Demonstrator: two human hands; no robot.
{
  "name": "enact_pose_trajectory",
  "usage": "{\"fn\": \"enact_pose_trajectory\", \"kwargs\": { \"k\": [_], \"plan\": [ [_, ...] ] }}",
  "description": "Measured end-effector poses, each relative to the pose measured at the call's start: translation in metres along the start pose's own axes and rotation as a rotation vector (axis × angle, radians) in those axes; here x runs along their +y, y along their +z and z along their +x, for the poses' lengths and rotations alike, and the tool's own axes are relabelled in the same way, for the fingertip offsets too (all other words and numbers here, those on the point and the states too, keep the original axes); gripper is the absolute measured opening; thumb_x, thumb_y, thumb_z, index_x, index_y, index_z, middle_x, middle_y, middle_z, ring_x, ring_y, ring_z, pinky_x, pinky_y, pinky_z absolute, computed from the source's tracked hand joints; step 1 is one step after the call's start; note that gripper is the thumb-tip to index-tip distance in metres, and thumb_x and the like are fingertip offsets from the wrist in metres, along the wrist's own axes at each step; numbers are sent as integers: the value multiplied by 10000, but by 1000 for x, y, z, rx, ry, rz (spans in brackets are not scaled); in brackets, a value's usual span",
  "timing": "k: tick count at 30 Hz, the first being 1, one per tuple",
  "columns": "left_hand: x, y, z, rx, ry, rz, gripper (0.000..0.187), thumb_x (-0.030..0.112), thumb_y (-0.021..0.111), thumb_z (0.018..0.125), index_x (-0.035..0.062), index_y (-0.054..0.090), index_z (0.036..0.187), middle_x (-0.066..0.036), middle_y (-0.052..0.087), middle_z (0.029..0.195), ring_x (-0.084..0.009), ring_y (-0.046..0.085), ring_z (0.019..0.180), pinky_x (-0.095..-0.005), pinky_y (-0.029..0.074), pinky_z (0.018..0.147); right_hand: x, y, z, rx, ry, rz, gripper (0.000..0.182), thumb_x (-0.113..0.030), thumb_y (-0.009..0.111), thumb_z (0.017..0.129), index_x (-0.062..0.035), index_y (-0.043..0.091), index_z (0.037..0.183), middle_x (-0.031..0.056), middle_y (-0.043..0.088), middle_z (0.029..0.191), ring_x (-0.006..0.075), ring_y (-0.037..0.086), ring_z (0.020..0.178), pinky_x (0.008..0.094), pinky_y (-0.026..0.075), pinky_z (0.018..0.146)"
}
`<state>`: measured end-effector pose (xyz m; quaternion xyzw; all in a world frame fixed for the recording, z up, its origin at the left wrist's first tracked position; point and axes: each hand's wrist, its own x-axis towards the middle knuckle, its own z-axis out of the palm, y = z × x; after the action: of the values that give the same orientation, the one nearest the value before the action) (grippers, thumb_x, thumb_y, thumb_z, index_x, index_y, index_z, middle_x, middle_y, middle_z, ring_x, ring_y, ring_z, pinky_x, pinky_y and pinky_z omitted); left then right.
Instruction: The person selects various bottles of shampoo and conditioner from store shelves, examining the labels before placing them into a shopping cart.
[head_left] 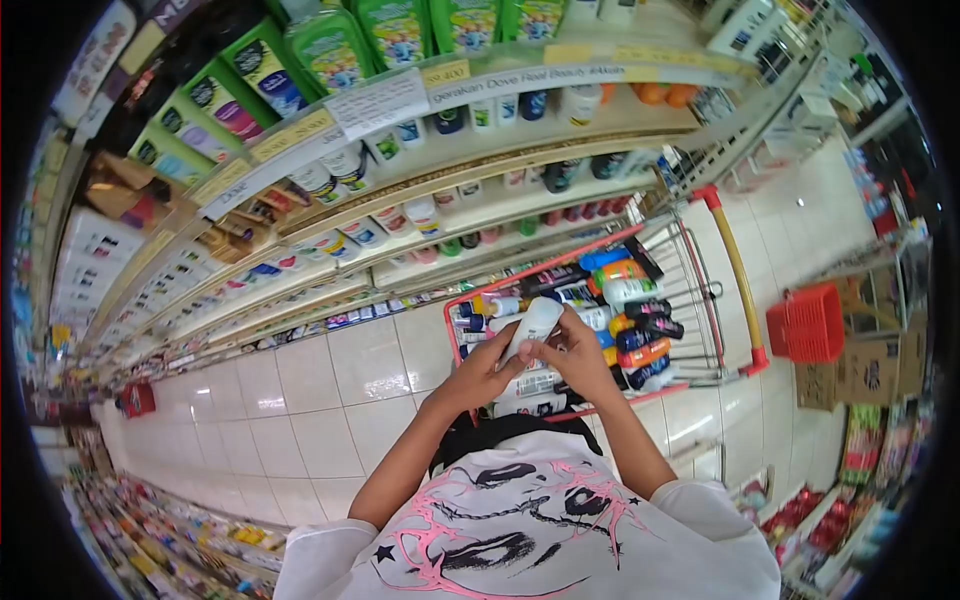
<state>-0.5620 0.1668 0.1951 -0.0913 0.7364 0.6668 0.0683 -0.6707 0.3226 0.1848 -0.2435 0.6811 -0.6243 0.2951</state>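
A small white bottle (540, 317) is held tilted in front of me, above the shopping cart (722, 300). My left hand (487, 365) has its fingers wrapped round the bottle's lower side. My right hand (580, 352) grips it from the other side, with the thumb across its near end. The label is too small to read. Under and beyond my hands, the cart's wire basket holds many bottles lying on their sides, among them a white bottle with a green label (630, 291) and several dark ones.
Store shelves (420, 180) curve along the far side, stocked with roll-ons and green bottles (330, 50). White floor tiles (305, 375) run to the left. A red shopping basket (806, 322) and cardboard boxes (868, 370) stand at right.
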Motion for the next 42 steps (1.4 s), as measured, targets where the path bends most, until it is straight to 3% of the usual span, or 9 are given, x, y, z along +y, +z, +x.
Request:
{"fn": "enact_pose_trajectory", "kwargs": {
  "k": [6,13,22,25,27,29,30,33,42],
  "plan": [
    [19,-22,36,424,199,221,471,159,628,931,36,472,1358,-145,522,1337,-245,518,1239,-369,435,1017,-52,-31,112,113,-275,-40,402,-176,794,761,-17,634,1095,67,661,906,130,602,805,277,476,714],
    [34,-71,60,505,152,368,396,140,625,928,72,539,1308,-90,569,1278,-203,539,1189,-355,449,990,-81,-33,227,250,-422,-70,414,-190,792,766,-15,595,1086,107,682,885,177,647,799,325,493,729],
    [51,-104,94,597,224,455,322,154,622,913,16,594,1202,-169,610,1150,-281,607,1052,-351,500,839,-53,-32,277,262,-624,-485,530,-295,784,762,2,594,1158,230,641,1049,413,598,961,475,470,834],
    [46,-121,127,692,328,647,324,152,606,919,11,591,1210,-181,610,1142,-294,617,1058,-353,517,813,-58,-32,285,201,-528,-368,507,-265,792,748,8,617,1139,242,629,1108,423,594,999,465,471,857],
    [45,-132,149,711,403,653,359,142,622,901,41,588,1243,-151,621,1196,-286,598,1114,-372,466,933,-59,-31,291,194,-534,-345,477,-239,792,740,8,635,1118,246,620,1140,430,588,1027,452,474,867],
    [55,-135,167,774,307,399,370,126,621,896,17,580,1248,-176,628,1181,-290,607,1107,-380,465,942,-53,-29,297,168,-514,-286,487,-227,787,741,2,622,1137,241,629,1113,430,591,1016,448,481,852],
    [31,-156,186,797,367,619,393,129,634,884,3,573,1251,-193,635,1168,-296,616,1095,-377,472,938,-50,-29,298,141,-508,-286,494,-220,778,746,1,610,1154,242,628,1105,426,597,1001,445,486,841],
    [34,-159,208,701,313,582,451,160,652,866,-17,542,1265,-231,632,1134,-362,619,1059,-411,487,903,-45,-27,298,168,-558,-321,511,-201,776,741,-1,596,1176,243,629,1096,422,604,987,448,488,830],
    [24,-154,238,650,256,547,352,160,692,830,-23,559,1100,-202,682,994,-346,668,947,-409,518,832,-8,-39,301,209,-556,-333,353,-160,734,777,2,638,1075,210,676,1012,370,652,950,428,514,832]
  ]
}}
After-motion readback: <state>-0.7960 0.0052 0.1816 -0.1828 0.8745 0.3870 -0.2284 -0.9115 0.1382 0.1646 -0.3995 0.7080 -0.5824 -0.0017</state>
